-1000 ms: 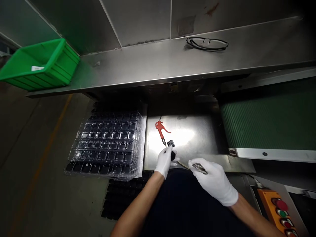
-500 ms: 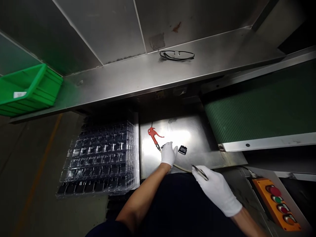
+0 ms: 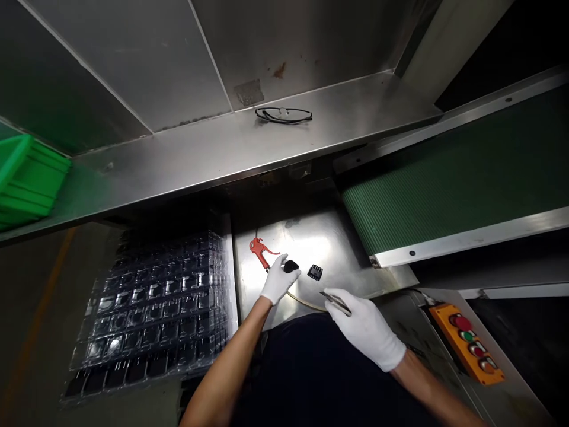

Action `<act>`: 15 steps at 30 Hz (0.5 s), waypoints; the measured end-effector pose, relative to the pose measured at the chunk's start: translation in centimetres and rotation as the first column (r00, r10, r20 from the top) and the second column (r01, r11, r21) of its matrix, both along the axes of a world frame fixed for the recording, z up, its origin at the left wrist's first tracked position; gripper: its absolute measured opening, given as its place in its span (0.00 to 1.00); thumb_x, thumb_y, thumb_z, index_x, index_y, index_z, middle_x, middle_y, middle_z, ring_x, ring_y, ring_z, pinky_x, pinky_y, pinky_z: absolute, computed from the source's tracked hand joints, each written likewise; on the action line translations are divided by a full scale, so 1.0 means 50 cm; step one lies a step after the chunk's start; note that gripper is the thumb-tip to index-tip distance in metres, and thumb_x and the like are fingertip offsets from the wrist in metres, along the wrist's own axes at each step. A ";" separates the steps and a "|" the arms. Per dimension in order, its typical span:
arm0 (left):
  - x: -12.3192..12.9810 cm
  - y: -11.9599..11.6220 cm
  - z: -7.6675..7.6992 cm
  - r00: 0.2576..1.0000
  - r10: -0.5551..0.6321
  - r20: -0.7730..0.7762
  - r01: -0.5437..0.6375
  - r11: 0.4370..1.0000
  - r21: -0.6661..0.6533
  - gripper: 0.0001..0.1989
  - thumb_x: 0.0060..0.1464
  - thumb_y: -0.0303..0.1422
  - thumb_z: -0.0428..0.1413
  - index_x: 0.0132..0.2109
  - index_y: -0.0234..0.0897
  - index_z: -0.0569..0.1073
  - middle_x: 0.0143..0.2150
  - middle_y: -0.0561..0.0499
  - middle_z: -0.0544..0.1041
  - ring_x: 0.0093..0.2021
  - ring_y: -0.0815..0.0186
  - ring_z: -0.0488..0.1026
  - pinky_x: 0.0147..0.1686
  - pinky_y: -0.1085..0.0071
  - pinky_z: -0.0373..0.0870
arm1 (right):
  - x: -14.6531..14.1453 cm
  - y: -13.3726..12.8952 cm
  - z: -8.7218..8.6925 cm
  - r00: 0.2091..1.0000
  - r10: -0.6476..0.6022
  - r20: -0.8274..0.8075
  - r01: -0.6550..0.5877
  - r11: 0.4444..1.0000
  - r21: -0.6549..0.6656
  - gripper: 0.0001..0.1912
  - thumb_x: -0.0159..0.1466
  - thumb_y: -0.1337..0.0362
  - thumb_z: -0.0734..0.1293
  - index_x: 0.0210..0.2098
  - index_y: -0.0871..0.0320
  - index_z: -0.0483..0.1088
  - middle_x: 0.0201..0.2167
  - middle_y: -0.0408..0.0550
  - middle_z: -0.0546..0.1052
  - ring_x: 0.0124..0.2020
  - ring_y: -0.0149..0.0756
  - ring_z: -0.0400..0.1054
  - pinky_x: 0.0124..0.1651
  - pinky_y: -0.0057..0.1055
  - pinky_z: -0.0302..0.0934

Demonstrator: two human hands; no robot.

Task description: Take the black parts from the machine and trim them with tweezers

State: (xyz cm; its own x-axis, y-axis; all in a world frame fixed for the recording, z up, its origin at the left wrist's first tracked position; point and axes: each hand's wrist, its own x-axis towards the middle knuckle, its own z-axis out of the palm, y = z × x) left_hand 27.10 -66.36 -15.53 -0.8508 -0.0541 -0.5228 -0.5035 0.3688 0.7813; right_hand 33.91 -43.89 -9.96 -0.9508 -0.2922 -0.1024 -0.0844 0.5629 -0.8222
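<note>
Now left hand (image 3: 278, 283) pinching a black piece (image 3: 291, 266) it lacked earlier, right hand (image 3: 362, 323) clasping tweezers (image 3: 335, 301).

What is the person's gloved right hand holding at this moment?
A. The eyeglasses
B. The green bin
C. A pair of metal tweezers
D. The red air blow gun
C. The right hand grips slim metal tweezers pointing toward the small black part on the steel work plate; the red air blow gun lies on the plate by the left hand, and the eyeglasses sit on the shelf.
</note>
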 end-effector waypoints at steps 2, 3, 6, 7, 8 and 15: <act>0.029 -0.005 0.070 0.999 0.016 -0.045 -0.005 0.974 0.224 0.34 0.55 0.36 0.64 0.67 0.40 0.64 0.69 0.38 0.67 0.67 0.53 0.67 0.64 0.58 0.67 | -0.008 -0.008 0.027 0.995 -0.009 -0.104 0.002 0.997 -0.073 0.16 0.73 0.61 0.64 0.59 0.55 0.71 0.38 0.45 0.79 0.37 0.38 0.76 0.42 0.37 0.75; 0.044 -0.008 0.106 0.998 0.010 -0.055 0.008 0.946 0.324 0.35 0.54 0.38 0.65 0.66 0.42 0.65 0.69 0.41 0.69 0.67 0.54 0.67 0.64 0.59 0.67 | -0.012 -0.012 0.042 0.988 -0.011 -0.154 -0.005 0.995 -0.103 0.18 0.73 0.62 0.65 0.61 0.55 0.70 0.36 0.44 0.78 0.35 0.36 0.75 0.40 0.34 0.74; 0.084 -0.011 0.194 0.999 0.013 -0.036 0.010 0.819 0.574 0.33 0.46 0.39 0.70 0.59 0.45 0.71 0.57 0.46 0.78 0.56 0.53 0.75 0.54 0.59 0.74 | -0.028 -0.024 0.088 0.958 0.024 -0.286 -0.082 0.977 -0.194 0.21 0.73 0.67 0.66 0.65 0.55 0.66 0.28 0.38 0.72 0.27 0.29 0.68 0.36 0.27 0.70; 0.094 -0.009 0.214 0.999 0.026 -0.020 -0.007 0.768 0.641 0.31 0.44 0.37 0.71 0.57 0.45 0.74 0.53 0.47 0.79 0.52 0.54 0.76 0.51 0.61 0.74 | -0.033 -0.028 0.101 0.945 0.051 -0.323 -0.129 0.965 -0.227 0.23 0.73 0.69 0.66 0.66 0.56 0.65 0.28 0.38 0.71 0.27 0.27 0.68 0.37 0.26 0.70; 0.103 -0.007 0.229 0.999 0.042 -0.002 -0.029 0.720 0.694 0.30 0.42 0.34 0.72 0.54 0.45 0.75 0.50 0.48 0.80 0.49 0.56 0.77 0.47 0.63 0.74 | -0.037 -0.031 0.111 0.933 0.084 -0.349 -0.181 0.950 -0.256 0.24 0.73 0.71 0.66 0.67 0.57 0.64 0.29 0.38 0.72 0.28 0.26 0.68 0.38 0.24 0.70; 0.125 0.017 0.246 0.983 0.149 0.107 -0.161 0.416 0.895 0.30 0.43 0.42 0.75 0.53 0.40 0.79 0.38 0.47 0.80 0.35 0.64 0.74 0.41 0.68 0.71 | -0.053 -0.047 0.140 0.935 0.116 -0.334 -0.235 0.909 -0.344 0.22 0.73 0.75 0.66 0.64 0.58 0.66 0.31 0.38 0.74 0.29 0.25 0.70 0.39 0.21 0.72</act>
